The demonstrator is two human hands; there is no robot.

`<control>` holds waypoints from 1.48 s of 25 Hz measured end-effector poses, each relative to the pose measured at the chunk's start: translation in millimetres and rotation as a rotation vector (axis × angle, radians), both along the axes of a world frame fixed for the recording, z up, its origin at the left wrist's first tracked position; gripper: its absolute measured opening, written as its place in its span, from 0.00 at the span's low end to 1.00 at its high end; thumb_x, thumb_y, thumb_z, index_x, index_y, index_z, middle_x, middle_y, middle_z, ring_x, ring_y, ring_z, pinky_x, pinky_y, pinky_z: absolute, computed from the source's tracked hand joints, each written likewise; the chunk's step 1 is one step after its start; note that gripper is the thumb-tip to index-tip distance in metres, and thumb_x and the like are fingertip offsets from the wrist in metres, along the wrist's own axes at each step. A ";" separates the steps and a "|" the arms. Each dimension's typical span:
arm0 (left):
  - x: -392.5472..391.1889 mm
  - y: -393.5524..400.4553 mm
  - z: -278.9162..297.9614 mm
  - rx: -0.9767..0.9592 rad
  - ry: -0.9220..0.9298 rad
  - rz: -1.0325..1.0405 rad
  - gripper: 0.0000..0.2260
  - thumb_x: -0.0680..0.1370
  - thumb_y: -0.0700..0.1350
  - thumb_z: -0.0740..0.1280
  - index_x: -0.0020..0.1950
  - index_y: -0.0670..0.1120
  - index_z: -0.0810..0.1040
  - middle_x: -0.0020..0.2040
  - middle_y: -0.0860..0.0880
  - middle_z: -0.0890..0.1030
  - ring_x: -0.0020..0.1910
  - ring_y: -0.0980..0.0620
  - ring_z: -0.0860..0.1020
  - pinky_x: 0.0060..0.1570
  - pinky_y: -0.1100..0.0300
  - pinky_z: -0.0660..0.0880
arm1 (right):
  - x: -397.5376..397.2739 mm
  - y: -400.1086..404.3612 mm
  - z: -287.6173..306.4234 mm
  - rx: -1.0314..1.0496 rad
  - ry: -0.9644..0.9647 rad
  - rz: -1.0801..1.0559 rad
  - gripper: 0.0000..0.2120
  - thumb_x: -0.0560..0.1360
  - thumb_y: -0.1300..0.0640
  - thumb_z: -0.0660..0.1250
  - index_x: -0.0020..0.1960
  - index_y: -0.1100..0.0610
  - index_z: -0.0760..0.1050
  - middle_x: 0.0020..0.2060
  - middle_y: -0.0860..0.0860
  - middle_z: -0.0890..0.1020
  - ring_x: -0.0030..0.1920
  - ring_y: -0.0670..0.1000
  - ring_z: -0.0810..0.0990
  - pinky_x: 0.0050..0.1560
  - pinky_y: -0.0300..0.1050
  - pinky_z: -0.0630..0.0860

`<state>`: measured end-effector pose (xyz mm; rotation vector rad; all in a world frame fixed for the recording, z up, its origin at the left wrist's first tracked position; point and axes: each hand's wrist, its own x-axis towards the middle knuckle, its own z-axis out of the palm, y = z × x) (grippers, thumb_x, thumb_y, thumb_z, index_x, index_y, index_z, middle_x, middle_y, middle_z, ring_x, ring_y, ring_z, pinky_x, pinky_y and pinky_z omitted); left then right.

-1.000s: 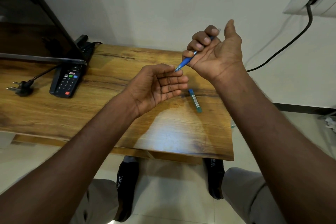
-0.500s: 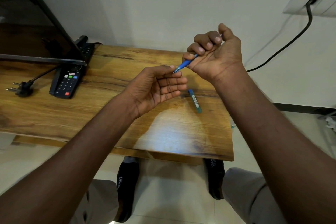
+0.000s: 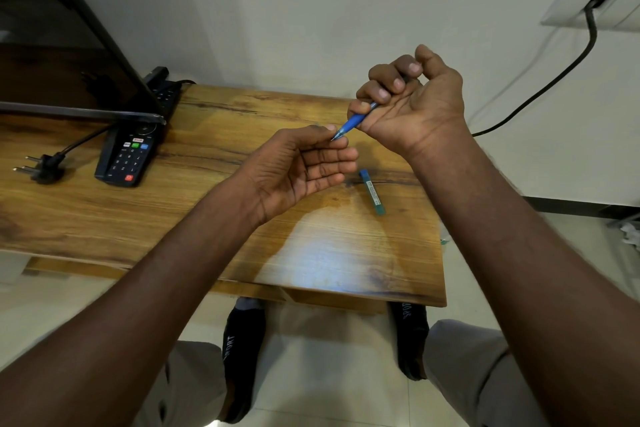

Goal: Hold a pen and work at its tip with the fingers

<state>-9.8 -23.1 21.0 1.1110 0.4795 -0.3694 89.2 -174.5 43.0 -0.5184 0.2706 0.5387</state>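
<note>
My right hand (image 3: 415, 107) grips a blue mechanical pencil (image 3: 353, 123) in its curled fingers, above the wooden table (image 3: 207, 218). The thumb is folded over the pencil's top end. The pencil points down and left. Its tip sits between the thumb and forefinger of my left hand (image 3: 294, 170), which is turned palm up and pinches the tip. The other left fingers lie loosely side by side. A small blue-green lead tube (image 3: 373, 192) lies flat on the table just below and right of my left hand.
A black remote (image 3: 130, 156) and a loose black plug (image 3: 43, 166) lie at the table's left, in front of a dark screen (image 3: 52, 62). A power strip (image 3: 166, 90) sits behind it. A black cable (image 3: 554, 76) runs down the wall. My feet (image 3: 242, 350) rest under the table.
My right thumb has folded down from pointing up onto the pencil's top end. The pencil tip has stayed at my left fingertips, and both hands have barely shifted.
</note>
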 end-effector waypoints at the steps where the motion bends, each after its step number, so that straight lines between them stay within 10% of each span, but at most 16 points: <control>1: -0.1 -0.2 0.1 0.002 -0.001 -0.002 0.10 0.82 0.47 0.68 0.51 0.41 0.85 0.49 0.42 0.88 0.49 0.47 0.88 0.59 0.53 0.81 | -0.5 -0.1 0.0 0.002 0.002 0.002 0.24 0.82 0.44 0.57 0.29 0.53 0.65 0.28 0.48 0.62 0.29 0.50 0.60 0.38 0.46 0.59; 37: 1.8 3.9 -1.6 -0.095 0.020 -0.023 0.20 0.84 0.53 0.61 0.60 0.38 0.84 0.58 0.38 0.87 0.53 0.44 0.87 0.58 0.55 0.80 | -12.0 8.4 20.2 -0.206 -0.363 0.033 0.24 0.85 0.46 0.56 0.31 0.53 0.64 0.27 0.48 0.61 0.30 0.50 0.57 0.35 0.46 0.57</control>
